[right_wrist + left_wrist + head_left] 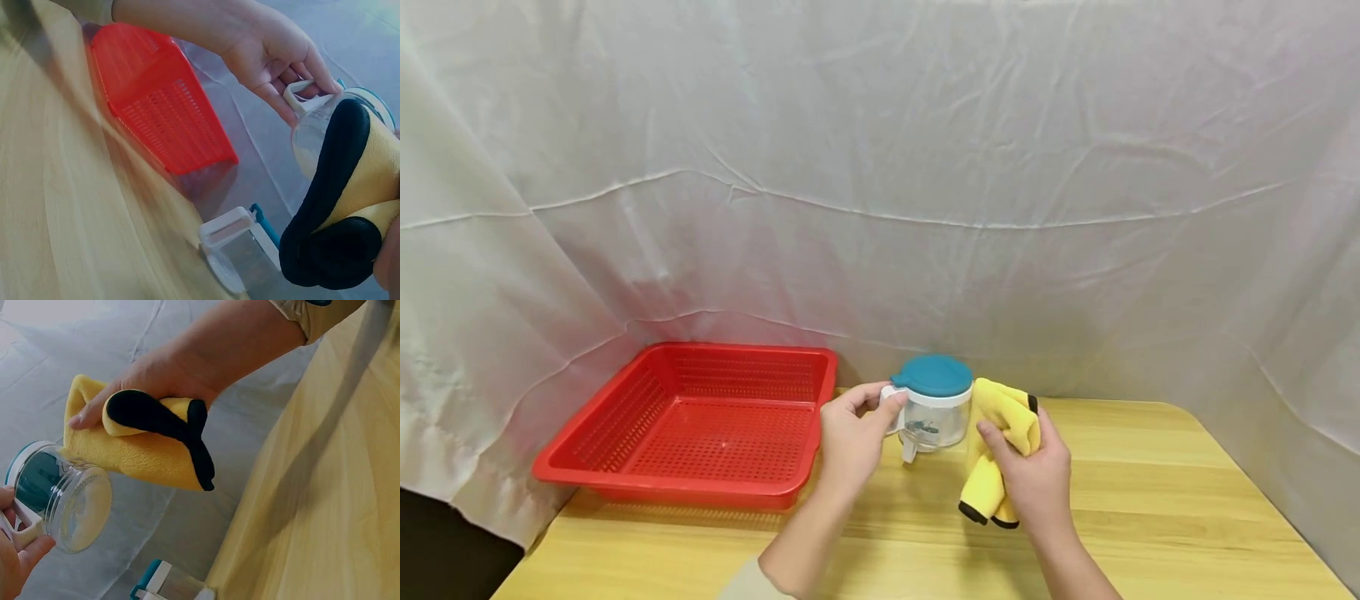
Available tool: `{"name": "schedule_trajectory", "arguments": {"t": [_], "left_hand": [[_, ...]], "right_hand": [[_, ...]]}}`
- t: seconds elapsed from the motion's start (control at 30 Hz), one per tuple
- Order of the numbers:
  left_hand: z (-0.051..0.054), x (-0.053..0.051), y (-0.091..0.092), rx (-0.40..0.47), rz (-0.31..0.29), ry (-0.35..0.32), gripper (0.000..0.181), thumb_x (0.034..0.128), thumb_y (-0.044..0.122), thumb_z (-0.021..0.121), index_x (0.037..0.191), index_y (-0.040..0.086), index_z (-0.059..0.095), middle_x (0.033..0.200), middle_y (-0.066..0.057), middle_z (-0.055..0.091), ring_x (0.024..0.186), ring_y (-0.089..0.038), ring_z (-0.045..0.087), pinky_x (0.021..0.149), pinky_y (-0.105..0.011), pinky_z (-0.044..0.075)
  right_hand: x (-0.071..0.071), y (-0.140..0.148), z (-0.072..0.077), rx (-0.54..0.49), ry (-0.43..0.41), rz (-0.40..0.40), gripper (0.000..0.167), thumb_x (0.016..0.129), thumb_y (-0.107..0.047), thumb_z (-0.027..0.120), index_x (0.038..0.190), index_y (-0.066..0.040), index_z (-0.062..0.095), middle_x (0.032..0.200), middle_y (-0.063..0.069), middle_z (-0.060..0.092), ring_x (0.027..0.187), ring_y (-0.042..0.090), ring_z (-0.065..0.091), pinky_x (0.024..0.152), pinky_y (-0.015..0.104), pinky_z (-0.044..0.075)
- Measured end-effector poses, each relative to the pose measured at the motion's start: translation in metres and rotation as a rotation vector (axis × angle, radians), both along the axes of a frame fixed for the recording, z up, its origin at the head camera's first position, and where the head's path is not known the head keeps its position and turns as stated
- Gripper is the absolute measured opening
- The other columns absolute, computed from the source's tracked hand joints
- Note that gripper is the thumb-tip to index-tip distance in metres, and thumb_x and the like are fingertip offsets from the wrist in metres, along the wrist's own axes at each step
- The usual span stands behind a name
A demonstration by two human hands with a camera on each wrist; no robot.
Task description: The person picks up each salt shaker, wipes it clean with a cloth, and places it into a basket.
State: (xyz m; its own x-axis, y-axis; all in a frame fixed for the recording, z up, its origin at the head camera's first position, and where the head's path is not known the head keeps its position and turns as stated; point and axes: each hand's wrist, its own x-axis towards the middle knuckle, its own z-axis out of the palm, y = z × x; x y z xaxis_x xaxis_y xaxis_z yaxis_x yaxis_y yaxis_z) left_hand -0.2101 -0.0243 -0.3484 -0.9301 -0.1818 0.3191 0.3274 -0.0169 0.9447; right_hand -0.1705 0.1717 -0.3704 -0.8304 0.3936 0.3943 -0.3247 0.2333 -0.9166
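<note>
Creased pale-grey fabric (880,125) hangs behind a light wood-grain table (1165,500), its near edge outside the head view. The left hand (853,437) pinches the white handle of a clear round jar with a teal lid (938,379), raised above the table; a small dark patch seen through the jar is too small to make out. Right thumb and fingers grip a folded yellow cloth with black edging (1007,408), most fingers hidden behind it; whether cloth and jar touch is unclear. A second clear jar with white handle and teal lid (247,259) stands on the table, largely hidden behind the first in the head view. Leftward sits a red perforated plastic basket (625,481).
</note>
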Motion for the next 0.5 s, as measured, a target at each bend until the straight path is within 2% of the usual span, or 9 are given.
{"name": "schedule_trajectory", "arguments": {"t": [0.13, 0.2, 0.5], "left_hand": [[0.003, -0.001, -0.004, 0.001, 0.007, 0.013, 0.021, 0.0798, 0.019, 0.083, 0.097, 0.009, 0.078, 0.081, -0.008, 0.069, 0.072, -0.017, 0.063, 0.064, -0.028, 0.06], [0.004, -0.001, -0.005, -0.008, 0.02, 0.017, 0.021, 0.0798, 0.02, 0.083, 0.097, 0.01, 0.078, 0.08, -0.007, 0.068, 0.072, -0.016, 0.063, 0.064, -0.027, 0.06], [0.004, -0.002, -0.008, -0.012, 0.035, -0.001, 0.021, 0.0799, 0.021, 0.083, 0.097, 0.01, 0.078, 0.081, -0.007, 0.068, 0.073, -0.017, 0.062, 0.065, -0.026, 0.059]], "right_hand": [[0.003, -0.001, 0.001, 0.032, 0.022, 0.01, 0.022, 0.088, -0.016, 0.075, 0.106, -0.008, 0.064, 0.083, 0.002, 0.061, 0.067, 0.012, 0.063, 0.06, 0.025, 0.055], [0.005, -0.002, 0.003, 0.025, 0.033, 0.041, 0.019, 0.09, -0.013, 0.073, 0.104, -0.006, 0.063, 0.082, 0.003, 0.061, 0.067, 0.013, 0.063, 0.059, 0.026, 0.056], [0.01, -0.009, 0.007, 0.036, 0.033, 0.168, 0.019, 0.088, -0.004, 0.072, 0.105, -0.002, 0.063, 0.086, 0.005, 0.063, 0.07, 0.014, 0.067, 0.062, 0.03, 0.059]]}}
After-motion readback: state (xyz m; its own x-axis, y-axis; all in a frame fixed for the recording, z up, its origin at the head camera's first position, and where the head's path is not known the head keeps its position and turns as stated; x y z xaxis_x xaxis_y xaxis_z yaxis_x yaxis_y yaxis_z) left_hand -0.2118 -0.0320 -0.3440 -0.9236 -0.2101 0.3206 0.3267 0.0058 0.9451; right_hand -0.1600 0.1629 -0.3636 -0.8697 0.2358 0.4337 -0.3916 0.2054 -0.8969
